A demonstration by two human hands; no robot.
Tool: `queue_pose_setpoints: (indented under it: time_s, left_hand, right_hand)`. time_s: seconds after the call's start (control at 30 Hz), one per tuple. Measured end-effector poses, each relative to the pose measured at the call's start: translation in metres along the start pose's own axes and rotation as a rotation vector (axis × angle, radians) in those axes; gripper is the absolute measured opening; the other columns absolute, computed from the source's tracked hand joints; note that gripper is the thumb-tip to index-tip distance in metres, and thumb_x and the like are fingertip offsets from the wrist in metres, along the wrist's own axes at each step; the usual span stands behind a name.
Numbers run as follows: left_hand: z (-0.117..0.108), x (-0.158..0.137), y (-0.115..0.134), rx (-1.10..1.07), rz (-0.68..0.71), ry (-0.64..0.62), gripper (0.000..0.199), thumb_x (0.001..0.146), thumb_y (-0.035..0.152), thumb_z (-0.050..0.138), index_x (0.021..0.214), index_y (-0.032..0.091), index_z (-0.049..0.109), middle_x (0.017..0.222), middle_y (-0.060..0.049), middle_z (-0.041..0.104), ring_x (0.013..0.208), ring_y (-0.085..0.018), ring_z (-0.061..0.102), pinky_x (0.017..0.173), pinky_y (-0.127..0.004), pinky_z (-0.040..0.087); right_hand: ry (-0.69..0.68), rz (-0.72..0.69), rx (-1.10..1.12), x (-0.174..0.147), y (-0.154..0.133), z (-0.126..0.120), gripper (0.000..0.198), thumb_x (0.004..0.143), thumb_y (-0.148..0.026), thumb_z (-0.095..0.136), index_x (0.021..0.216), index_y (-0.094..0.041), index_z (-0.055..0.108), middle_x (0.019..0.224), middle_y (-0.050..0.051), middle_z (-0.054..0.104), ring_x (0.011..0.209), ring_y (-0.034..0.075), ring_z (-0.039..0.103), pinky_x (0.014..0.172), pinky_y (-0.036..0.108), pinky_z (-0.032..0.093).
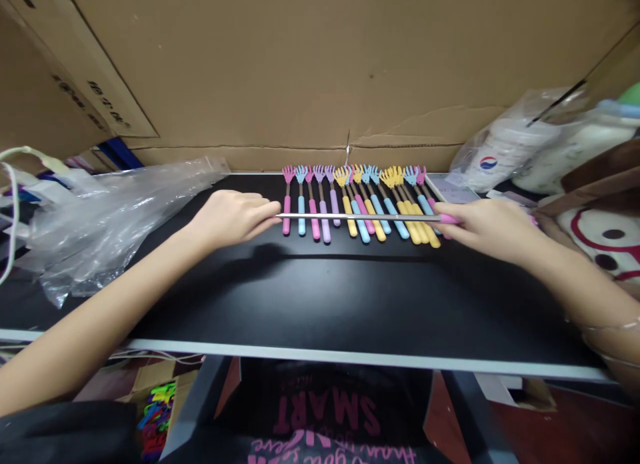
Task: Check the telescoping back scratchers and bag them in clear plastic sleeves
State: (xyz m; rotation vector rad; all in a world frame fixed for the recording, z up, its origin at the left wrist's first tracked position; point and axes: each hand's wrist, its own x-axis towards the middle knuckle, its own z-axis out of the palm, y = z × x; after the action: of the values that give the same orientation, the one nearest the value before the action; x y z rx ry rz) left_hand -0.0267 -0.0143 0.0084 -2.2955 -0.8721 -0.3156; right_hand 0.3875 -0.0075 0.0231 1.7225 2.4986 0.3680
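Note:
I hold one telescopic back scratcher stretched out sideways: its thin metal rod [357, 217] runs above a row of others. My left hand [231, 217] pinches the rod's left end. My right hand [487, 229] grips its pink handle [449, 219] at the right. Under the rod, several back scratchers [360, 204] lie side by side on the black table [320, 297], with pink, blue, purple and yellow handles and small hand-shaped heads pointing to the far edge.
A crumpled clear plastic bag [107, 217] lies on the table's left part. Cardboard [320, 71] walls the back. At the right stand bagged bottles [505, 147] and a soft toy [600, 241]. The table's pale front edge [320, 354] runs below my arms.

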Motion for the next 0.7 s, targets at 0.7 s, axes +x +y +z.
queue_pose_setpoints:
  time_s: [0.7]
  left_hand:
    - [0.013,-0.036,-0.031,-0.046,-0.108,-0.098,0.042,0.099,0.041,0.031,0.069,0.021,0.053,0.06,-0.003,0.061,0.052,-0.014,0.055,0.047,-0.027,0.022]
  right_hand:
    - [0.022,0.163,-0.051,-0.011,0.043,0.009,0.017,0.083,-0.035,0.049,0.072,-0.026,0.04,0.062,0.005,0.055,0.059,0.019,0.045,0.057,0.031,0.025]
